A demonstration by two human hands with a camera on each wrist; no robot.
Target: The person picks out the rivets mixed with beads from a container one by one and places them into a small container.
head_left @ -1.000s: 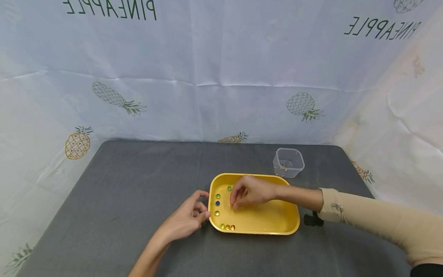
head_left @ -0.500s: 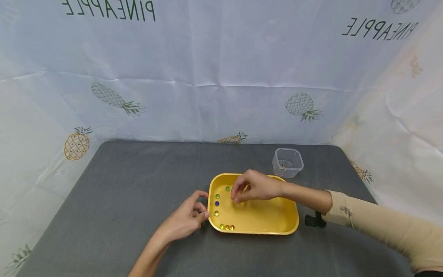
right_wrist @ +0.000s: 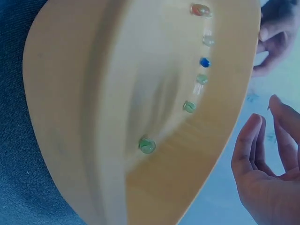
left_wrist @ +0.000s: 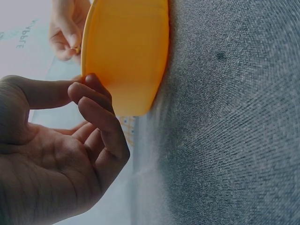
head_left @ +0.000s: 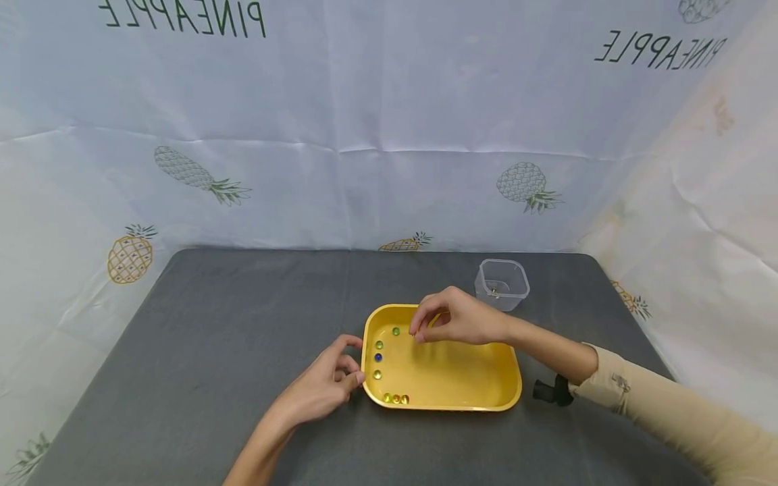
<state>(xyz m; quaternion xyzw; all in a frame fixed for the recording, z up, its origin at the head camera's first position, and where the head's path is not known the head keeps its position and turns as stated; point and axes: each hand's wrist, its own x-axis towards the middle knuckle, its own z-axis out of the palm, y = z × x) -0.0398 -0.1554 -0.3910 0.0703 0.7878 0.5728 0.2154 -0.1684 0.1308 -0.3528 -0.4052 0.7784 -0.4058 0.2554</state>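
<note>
My left hand (head_left: 325, 383) pinches the left rim of a yellow tray (head_left: 462, 409) between thumb and fingers. Glass marbles lie along the tray's left side: a blue one (head_left: 378, 358), a green one (head_left: 396, 331) and several others. Above the tray floor, near its far edge, my right hand (head_left: 458, 317) has thumb and forefinger brought together. A tiny gold-coloured thing (left_wrist: 76, 48) shows at those fingertips in the left wrist view; I cannot tell its kind. Another green marble (right_wrist: 146, 145), seen in the right wrist view, is hidden behind the right hand in the head view.
A clear plastic tub (head_left: 502, 285) with a few small gold-coloured bits in it stands behind the tray at the right. Grey cloth covers the table (head_left: 243, 310). A white pineapple-print sheet (head_left: 365, 189) hangs behind it.
My right hand has risen and moved toward the tray's far edge, its fingertips still together. The left hand stays at the rim, and the marbles keep their places in the tray.
</note>
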